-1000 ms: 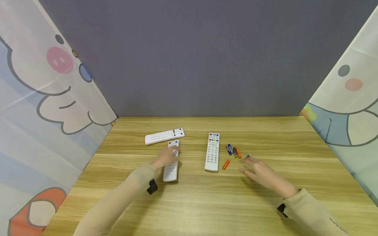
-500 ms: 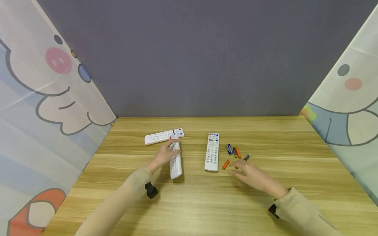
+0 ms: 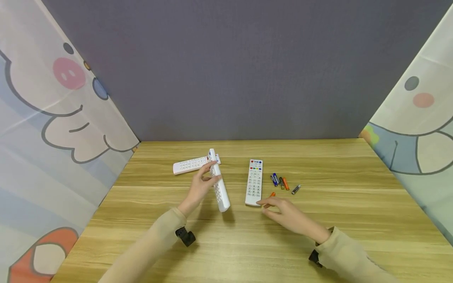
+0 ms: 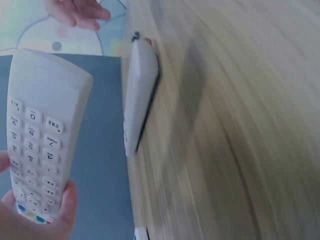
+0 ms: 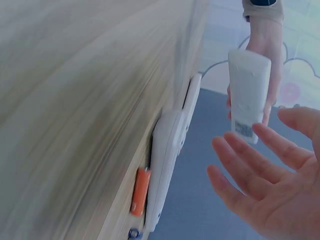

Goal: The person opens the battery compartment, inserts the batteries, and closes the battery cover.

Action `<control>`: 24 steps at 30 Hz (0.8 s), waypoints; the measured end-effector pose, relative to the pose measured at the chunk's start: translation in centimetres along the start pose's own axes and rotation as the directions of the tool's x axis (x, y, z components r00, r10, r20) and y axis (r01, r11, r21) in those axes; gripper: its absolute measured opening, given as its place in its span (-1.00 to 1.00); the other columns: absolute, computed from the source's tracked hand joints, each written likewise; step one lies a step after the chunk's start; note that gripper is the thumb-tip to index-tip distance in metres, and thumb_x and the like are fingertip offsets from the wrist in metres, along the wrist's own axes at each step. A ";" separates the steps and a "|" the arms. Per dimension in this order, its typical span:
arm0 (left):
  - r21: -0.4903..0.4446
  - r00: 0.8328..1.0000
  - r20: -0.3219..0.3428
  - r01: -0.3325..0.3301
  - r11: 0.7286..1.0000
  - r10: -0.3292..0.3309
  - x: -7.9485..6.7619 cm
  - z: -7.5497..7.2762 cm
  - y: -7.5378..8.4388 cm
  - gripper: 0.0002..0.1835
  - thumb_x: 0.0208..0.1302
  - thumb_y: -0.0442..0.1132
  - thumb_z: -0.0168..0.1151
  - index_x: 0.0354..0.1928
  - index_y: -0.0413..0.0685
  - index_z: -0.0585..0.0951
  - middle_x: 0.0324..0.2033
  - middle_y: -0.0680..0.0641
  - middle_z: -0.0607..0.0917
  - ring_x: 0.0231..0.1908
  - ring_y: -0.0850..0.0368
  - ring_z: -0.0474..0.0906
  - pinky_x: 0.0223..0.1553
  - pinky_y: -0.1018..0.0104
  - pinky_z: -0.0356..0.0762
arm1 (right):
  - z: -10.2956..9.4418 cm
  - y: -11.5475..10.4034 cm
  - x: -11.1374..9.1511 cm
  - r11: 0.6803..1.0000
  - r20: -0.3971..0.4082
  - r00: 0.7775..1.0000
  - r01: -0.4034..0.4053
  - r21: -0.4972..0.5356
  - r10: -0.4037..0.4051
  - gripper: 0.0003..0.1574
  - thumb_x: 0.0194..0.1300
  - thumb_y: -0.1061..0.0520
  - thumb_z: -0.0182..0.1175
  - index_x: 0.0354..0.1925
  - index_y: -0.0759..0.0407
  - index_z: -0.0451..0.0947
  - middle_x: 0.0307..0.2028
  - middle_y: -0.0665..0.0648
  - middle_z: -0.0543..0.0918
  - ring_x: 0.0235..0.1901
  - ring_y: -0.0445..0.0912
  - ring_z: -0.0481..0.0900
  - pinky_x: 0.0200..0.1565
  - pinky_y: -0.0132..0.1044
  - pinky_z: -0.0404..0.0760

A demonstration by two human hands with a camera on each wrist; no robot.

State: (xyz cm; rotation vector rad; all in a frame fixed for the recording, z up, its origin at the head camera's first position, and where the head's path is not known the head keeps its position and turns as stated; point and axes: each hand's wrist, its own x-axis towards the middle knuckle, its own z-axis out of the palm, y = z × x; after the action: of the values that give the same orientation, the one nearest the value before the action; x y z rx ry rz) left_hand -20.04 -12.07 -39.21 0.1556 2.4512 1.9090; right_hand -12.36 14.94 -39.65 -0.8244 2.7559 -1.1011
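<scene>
My left hand (image 3: 199,188) pinches a white remote control (image 3: 220,190) by its edges, holding it tilted on its side above the table. In the left wrist view, this remote (image 4: 45,110) shows its grey-lettered buttons; in the right wrist view its back (image 5: 247,87) carries a small printed label. My right hand (image 3: 288,214) hovers with relaxed fingers and nothing in them, close to the lower end of a second remote (image 3: 254,182) lying face up. Beneath its fingers an orange battery (image 3: 272,194) is partly hidden; the right wrist view has this battery (image 5: 141,191) beside the lying remote.
A third white remote (image 3: 189,164) lies crosswise at the back left, partly covered by the held one. Right of the middle remote lie blue batteries (image 3: 274,179), a dark green one (image 3: 281,182), an orange one (image 3: 286,184) and a grey one (image 3: 296,189). A grey panel (image 3: 247,70) stands behind the wooden table.
My left hand has lifted the remote off the table, turned it on its side and carried it slightly right. My right hand has moved left, from the grey battery toward the middle remote.
</scene>
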 end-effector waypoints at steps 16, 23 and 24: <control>-0.284 0.997 -0.040 -0.076 0.956 0.068 -2.5 1.8 1.7 -0.40 0.09 -0.45 0.21 0.23 -0.07 0.35 0.22 -0.20 0.30 -0.12 0.00 0.49 -0.13 0.27 0.60 | 2.1 -1.9 0.7 0.939 -0.134 0.989 -0.017 0.344 0.068 -0.63 0.29 0.17 0.08 0.01 0.36 0.44 -0.11 0.31 0.59 -0.17 0.13 0.57 -0.16 -0.38 0.61; -0.328 0.994 -0.088 -0.086 0.941 0.060 -3.6 2.8 2.3 -0.39 0.06 -0.45 0.25 0.21 -0.09 0.37 0.25 -0.17 0.29 -0.10 0.02 0.48 -0.15 0.29 0.61 | 2.8 -2.7 0.7 0.851 -0.082 0.994 -0.017 0.526 0.070 -0.48 0.28 0.17 0.08 0.13 0.42 0.29 0.02 0.44 0.45 -0.05 0.26 0.49 -0.05 -0.29 0.60; -0.336 0.993 -0.099 -0.087 0.938 0.057 -3.7 3.0 2.4 -0.39 0.05 -0.45 0.25 0.21 -0.09 0.38 0.25 -0.17 0.29 -0.10 0.04 0.48 -0.15 0.30 0.61 | 2.9 -2.9 0.7 0.840 -0.083 0.994 -0.012 0.543 0.068 -0.47 0.28 0.18 0.08 0.14 0.44 0.27 0.03 0.46 0.43 -0.04 0.28 0.48 -0.05 -0.25 0.60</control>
State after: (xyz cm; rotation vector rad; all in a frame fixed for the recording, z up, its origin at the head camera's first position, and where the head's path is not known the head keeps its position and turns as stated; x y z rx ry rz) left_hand -15.93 -8.97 -37.74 0.1549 2.1431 2.3827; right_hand -10.92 11.11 -39.80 -0.6362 2.2975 -1.8292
